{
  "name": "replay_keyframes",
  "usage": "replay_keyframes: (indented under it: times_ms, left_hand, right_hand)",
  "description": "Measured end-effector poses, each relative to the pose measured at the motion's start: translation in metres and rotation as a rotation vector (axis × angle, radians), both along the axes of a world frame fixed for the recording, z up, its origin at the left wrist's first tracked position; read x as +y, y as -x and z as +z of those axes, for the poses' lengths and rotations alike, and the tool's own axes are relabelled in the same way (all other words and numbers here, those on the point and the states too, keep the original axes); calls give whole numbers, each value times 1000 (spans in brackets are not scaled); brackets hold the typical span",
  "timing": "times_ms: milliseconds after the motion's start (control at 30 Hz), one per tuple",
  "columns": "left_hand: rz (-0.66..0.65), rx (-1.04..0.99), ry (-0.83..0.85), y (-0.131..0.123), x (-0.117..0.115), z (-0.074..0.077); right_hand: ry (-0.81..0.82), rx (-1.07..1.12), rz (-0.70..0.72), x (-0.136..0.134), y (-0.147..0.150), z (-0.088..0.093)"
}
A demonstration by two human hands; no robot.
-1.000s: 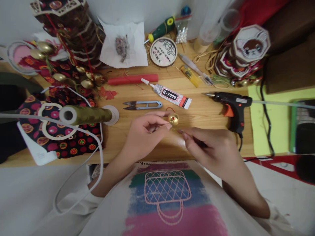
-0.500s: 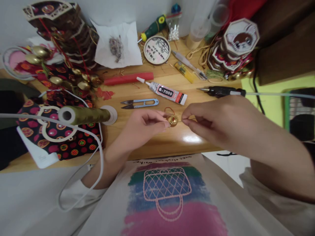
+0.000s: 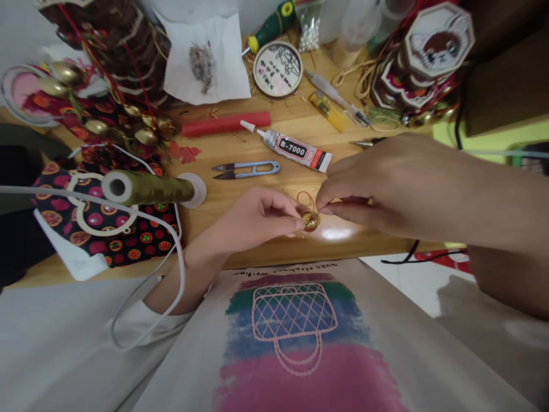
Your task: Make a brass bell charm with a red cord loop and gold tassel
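My left hand [image 3: 253, 220] pinches a small gold bell [image 3: 309, 221] just above the near edge of the wooden table [image 3: 266, 243]. A thin red thread loop [image 3: 305, 198] rises from the bell. My right hand [image 3: 386, 186] comes in from the right, fingers pressed together in a pinch right at the bell's top, on the thread or something fine that I cannot make out. Both hands meet at the bell.
Thread snips [image 3: 246, 169], a B-7000 glue tube [image 3: 295, 151] and a red stick [image 3: 226, 123] lie beyond the hands. An olive thread spool [image 3: 148, 187] rests on patterned fabric [image 3: 107, 229] at left. Decorated boxes [image 3: 422, 63] stand at back right; the glue gun tip [image 3: 364, 143] shows behind my right hand.
My right hand rose from the table's near edge to the bell and now pinches at its top, covering the glue gun. The bell and left hand stayed almost in place.
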State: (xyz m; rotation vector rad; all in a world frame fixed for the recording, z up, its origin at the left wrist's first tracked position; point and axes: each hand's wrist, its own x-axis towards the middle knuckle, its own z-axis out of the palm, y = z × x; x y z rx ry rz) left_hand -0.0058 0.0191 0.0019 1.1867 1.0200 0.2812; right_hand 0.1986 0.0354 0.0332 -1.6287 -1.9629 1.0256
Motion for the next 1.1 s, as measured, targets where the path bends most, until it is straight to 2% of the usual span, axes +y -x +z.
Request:
replay_keyframes:
  times_ms: [67, 100, 233, 333, 467, 533, 633, 700, 800, 833, 900, 933, 1000, 1033, 1100]
  left_hand:
    - [-50, -3, 26, 0, 0, 1]
    - [-65, -11, 44, -1, 0, 2]
    - [-65, -65, 128, -1, 0, 3]
    - [-68, -112, 172, 1, 0, 3]
    - [-50, -152, 226, 2, 0, 1]
    - [-40, -161, 239, 2, -1, 1]
    - [-45, -160, 237, 1, -1, 1]
    - [-42, -158, 239, 1, -1, 1]
    - [-19, -154, 266, 1, -2, 1]
    - [-11, -157, 281, 1, -2, 1]
    - [-3, -169, 316, 1, -2, 1]
    - [-2, -179, 333, 1, -2, 1]
    - [7, -193, 356, 1, -3, 2]
    - [11, -195, 363, 1, -3, 2]
    - [21, -182, 364, 0, -3, 2]
  right_hand:
    - [168, -16, 265, 8, 6, 7]
    - [220, -11, 338, 11, 8, 8]
    - [344, -3, 448, 22, 2, 3]
    - [394, 60, 392, 25, -9, -8]
    - [367, 184, 85, 14, -17, -25]
    - [310, 149, -27, 4, -15, -31]
    - [240, 44, -76, -5, -7, -27]
    - [231, -2, -91, -3, -2, -17]
    - [451, -29, 72, 3, 1, -8]
    - [449, -26, 66, 3, 1, -9]
    - [234, -14, -109, 0, 0, -16]
    - [170, -13, -151, -2, -1, -19]
    - [155, -29, -165, -3, -2, -22]
    - [193, -41, -127, -1, -3, -19]
    - [362, -51, 108, 5, -2, -9]
